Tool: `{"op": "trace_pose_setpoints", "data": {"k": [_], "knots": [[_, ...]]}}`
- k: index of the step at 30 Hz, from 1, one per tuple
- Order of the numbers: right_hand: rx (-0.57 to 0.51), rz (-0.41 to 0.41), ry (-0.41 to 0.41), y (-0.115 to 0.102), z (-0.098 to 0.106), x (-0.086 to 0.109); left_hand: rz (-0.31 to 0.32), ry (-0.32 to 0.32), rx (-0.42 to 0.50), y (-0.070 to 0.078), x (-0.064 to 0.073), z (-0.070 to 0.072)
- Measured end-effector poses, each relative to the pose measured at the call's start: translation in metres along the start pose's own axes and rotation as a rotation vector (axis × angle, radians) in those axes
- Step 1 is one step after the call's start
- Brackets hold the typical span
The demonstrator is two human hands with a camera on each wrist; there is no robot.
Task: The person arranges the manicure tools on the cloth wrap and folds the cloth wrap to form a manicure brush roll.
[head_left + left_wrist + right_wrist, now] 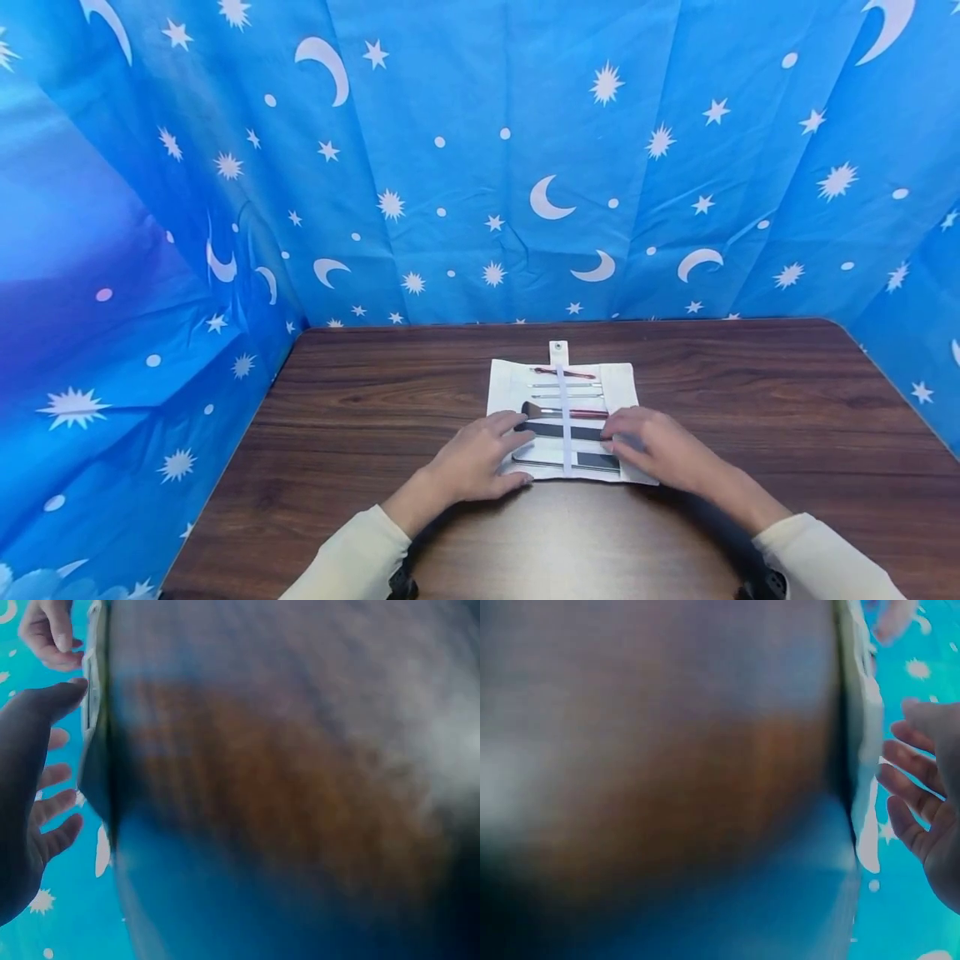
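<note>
An unfolded white fabric case [618, 383] lies on the table, its snap tab [558, 352] pointing to the back. Across it runs a pale elastic band [566, 446] over a row of slim tools. Among them are a reddish-brown tool [581, 375], thin silver sticks [543, 386], a makeup brush [532, 410] and a long black strip [551, 430]. Nearest the front lies a flat piece with a dark end [597, 461]. My left hand [476, 458] rests at the case's left edge, fingers loosely spread. At the right edge, my right hand [663, 446] touches the case with relaxed fingers.
The case lies on a dark wood-grain table [360, 392]. Blue cloth [465, 183] printed with moons and stars hangs behind the table and at both sides. Both wrist views show mostly blurred tabletop, with the case seen edge-on.
</note>
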State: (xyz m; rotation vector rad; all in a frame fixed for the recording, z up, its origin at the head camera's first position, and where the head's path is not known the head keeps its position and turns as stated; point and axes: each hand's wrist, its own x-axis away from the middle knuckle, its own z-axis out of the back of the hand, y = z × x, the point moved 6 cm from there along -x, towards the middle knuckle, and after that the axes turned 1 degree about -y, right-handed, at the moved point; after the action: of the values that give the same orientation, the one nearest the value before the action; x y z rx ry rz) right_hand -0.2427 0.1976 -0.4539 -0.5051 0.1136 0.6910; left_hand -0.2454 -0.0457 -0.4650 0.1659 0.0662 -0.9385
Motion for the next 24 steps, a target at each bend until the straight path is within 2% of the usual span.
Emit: {"op": "trace_pose_setpoints", "data": {"k": [2,6,10,14,18,22,24], "knots": [[0.067,0.066,-0.022,-0.007,-0.005,0.004,-0.041,-0.019,-0.057,0.004,-0.003,-0.003],[0.173,0.177,-0.01,-0.014,-0.009,0.009,-0.103,-0.053,-0.173,0.008,-0.007,-0.01],[0.248,0.248,-0.017,-0.016,-0.01,0.011,-0.155,-0.065,-0.279,0.011,-0.009,-0.01],[0.301,0.279,-0.028,-0.017,-0.014,0.012,-0.197,-0.039,-0.341,0.016,-0.01,-0.007],[0.32,0.311,-0.015,-0.017,-0.015,0.012,-0.191,0.008,-0.291,0.014,-0.011,-0.008],[0.28,0.298,-0.027,-0.016,-0.013,0.012,-0.157,0.056,-0.149,0.01,-0.012,-0.006],[0.242,0.269,-0.038,-0.015,-0.011,0.012,-0.118,0.073,-0.068,0.007,-0.013,-0.003]]}}
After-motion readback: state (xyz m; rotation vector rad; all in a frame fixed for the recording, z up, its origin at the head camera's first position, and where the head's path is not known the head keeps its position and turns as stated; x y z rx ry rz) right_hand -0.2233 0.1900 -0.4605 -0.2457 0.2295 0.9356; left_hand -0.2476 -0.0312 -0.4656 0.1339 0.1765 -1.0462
